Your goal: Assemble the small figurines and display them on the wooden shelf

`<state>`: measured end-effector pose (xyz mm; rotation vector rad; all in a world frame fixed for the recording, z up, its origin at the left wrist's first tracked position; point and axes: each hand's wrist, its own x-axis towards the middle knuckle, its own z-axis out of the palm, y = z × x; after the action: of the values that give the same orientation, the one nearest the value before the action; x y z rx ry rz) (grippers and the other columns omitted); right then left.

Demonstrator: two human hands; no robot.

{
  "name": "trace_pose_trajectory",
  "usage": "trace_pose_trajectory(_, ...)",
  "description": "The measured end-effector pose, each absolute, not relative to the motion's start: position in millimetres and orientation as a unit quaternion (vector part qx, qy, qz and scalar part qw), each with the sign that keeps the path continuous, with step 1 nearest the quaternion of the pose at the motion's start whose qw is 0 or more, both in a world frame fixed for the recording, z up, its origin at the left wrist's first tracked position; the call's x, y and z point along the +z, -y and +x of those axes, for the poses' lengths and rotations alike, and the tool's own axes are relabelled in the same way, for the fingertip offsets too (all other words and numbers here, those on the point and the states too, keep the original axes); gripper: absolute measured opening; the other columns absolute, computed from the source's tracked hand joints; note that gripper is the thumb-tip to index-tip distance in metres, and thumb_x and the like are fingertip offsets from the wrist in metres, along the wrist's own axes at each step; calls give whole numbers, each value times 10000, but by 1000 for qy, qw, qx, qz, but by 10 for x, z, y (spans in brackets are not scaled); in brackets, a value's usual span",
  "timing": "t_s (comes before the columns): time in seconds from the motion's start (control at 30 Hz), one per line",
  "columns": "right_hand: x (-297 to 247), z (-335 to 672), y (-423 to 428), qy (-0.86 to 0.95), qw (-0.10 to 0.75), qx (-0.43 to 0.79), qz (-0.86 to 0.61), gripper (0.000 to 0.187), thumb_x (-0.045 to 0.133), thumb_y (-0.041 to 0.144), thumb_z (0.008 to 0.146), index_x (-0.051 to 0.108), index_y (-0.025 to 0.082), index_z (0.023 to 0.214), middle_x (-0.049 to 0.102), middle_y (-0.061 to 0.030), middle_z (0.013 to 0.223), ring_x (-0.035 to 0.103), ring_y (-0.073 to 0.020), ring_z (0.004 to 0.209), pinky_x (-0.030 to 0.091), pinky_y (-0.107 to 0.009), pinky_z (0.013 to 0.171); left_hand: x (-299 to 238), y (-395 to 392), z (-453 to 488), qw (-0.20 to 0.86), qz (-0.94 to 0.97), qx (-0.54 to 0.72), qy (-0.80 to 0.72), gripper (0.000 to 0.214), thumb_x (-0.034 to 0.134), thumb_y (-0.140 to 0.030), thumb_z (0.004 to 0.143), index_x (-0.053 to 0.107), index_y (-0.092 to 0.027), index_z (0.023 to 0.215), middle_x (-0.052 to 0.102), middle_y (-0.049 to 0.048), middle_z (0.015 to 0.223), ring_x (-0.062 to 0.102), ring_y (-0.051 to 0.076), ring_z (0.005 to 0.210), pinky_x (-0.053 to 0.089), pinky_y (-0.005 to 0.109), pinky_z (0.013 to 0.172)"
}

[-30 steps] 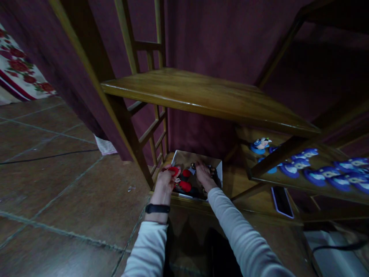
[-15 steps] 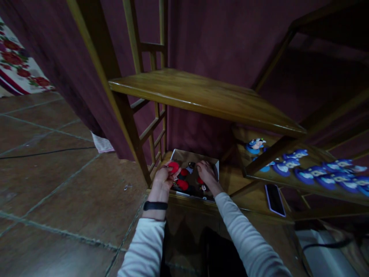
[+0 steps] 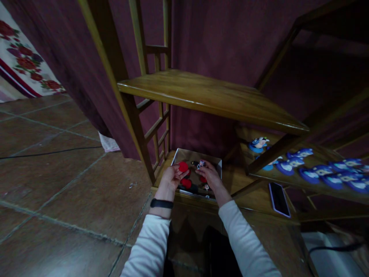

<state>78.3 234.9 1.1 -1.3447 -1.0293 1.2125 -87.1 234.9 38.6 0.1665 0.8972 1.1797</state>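
My left hand (image 3: 174,176) is closed on a round red disc-shaped base (image 3: 183,166), held over the left side of an open cardboard box (image 3: 219,169). In my right hand (image 3: 210,174), above the middle of the box, the fingertips pinch a small figurine (image 3: 201,164) with white and dark parts. Inside the box lie several more red and black pieces, among them a red piece (image 3: 186,183) beneath my left hand and a small figure (image 3: 205,187) below my right hand. My palms partly hide the contents.
The box stands on the bottom board of a wooden shelf (image 3: 213,96). Blue-based figurines (image 3: 290,163) line a board at right, with a phone (image 3: 279,199) below. A purple curtain (image 3: 201,50) hangs behind; a cable (image 3: 52,152) crosses the tiled floor.
My right hand has come up from inside the box with a small figurine in its fingers. My left hand, still with the red disc, is now nearer to it. The view has shifted slightly.
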Motion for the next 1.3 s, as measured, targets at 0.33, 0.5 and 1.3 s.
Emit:
trace_pose_trajectory(0.33,237,930,-1887,397,597,508,-477,361,679,275,638,622,223,991,663,-13,957,602,-165,872,458,-347,854,388,-2128,-422,767,128,484,-400,66,552,-54,745,598,-102,742,665,77,670,648,167,629,534,378,714)
trace_pose_trajectory(0.5,204,924,-1957,459,581,435,-512,338,651,290,660,622,224,990,673,-22,952,611,-173,873,464,-333,831,385,-2107,-325,764,140,492,-394,16,605,-91,730,604,-102,718,657,61,639,634,144,584,538,339,686)
trace_pose_trajectory(1.3,118,999,-2023,522,534,411,-523,345,617,279,682,606,237,1025,674,-28,963,628,-169,843,492,-315,784,325,-2107,-384,749,201,485,-403,126,720,-177,625,621,-105,661,647,47,614,618,133,579,547,328,664)
